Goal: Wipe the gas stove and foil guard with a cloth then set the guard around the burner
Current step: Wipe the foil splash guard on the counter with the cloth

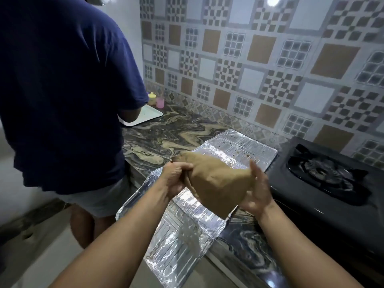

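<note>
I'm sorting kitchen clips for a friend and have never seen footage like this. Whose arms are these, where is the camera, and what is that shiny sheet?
There is no machine here. The single picture comes from a wide-angle camera worn on a person's head, looking forward and down, so the two bare arms reaching in from the bottom are the wearer's own.

Both hands hold a brown cloth up in the air: the left hand grips one bunched end, and the right hand holds the other side, though it is blurred.

Below the cloth, the shiny sheet is a folding foil guard, lying opened flat on the marbled counter with one end hanging over the front edge. To the right sits a black gas stove with its burner uncovered.

On the left a second person in a dark blue shirt stands with their back to the camera.
</note>
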The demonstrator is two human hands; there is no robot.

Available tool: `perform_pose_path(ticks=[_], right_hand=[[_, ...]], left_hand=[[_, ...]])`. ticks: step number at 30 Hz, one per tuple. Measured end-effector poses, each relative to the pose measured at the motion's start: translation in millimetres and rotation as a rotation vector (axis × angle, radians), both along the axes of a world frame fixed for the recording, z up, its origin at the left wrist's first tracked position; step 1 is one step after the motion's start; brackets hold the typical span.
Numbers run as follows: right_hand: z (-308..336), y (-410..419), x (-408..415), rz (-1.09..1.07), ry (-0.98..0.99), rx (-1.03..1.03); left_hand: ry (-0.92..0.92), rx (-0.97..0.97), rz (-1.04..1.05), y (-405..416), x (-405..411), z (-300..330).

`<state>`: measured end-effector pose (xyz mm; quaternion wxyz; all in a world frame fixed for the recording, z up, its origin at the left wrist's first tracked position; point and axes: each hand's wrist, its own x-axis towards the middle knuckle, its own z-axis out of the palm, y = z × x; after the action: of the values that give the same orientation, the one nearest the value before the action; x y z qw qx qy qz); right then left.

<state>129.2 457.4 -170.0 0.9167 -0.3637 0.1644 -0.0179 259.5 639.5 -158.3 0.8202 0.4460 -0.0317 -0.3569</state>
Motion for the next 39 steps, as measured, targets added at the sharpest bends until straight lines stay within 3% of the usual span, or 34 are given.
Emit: perform_pose_path(ticks=[3, 7, 12, 15, 18, 21, 22, 24, 27, 32, 39], right_hand=[[-7.2, -5.5, 5.3, 0.145, 0.033, 0.013], [-6.9, 7.0, 18.7, 0.345, -0.005, -0.203], [-1.7, 0.6, 27.7, 0.252, 0.097, -0.457], [6.5, -10.5, 33.9, 0.106, 0.166, -0.74], [14.6, -12.7, 45.8, -0.124, 0.207, -1.101], [2.4, -13.4, 58.5, -0.337, 0.237, -1.441], [-6.2, -12.8, 60.2, -0.303, 0.233, -1.546], [-31.4, -11.2, 62.0, -0.01, 0.243, -1.716], [-70.9, -13.9, 64.0, 0.452, 0.295, -1.928], [-95.0, -23.0, 71.0, 0.71, 0.322, -2.087], [-107.3, -33.2, 69.4, 0.574, 0.414, -2.126]], left_hand=[[0.057, -0.055, -0.125, 7.6, 16.3, 5.6], [-0.029, 0.043, -0.209, 2.4, 12.9, 13.8], [-0.356, 0.51, 0.114, -7.7, 28.5, -21.7], [-0.388, 0.751, 0.316, 10.1, 37.8, -60.9], [-0.312, 0.964, 0.485, 44.8, 34.9, -98.5], [-0.097, 1.087, 0.549, 82.3, 30.1, -154.6], [0.001, 1.11, 0.544, 90.6, 25.3, -168.2], [0.19, 1.149, 0.475, 106.5, 15.6, -198.8], [0.291, 0.974, 0.321, 124.9, -8.3, -229.1], [0.447, 0.682, 0.303, 131.5, -29.3, -228.4], [0.456, 0.254, 0.334, 131.4, -36.2, -190.6]])
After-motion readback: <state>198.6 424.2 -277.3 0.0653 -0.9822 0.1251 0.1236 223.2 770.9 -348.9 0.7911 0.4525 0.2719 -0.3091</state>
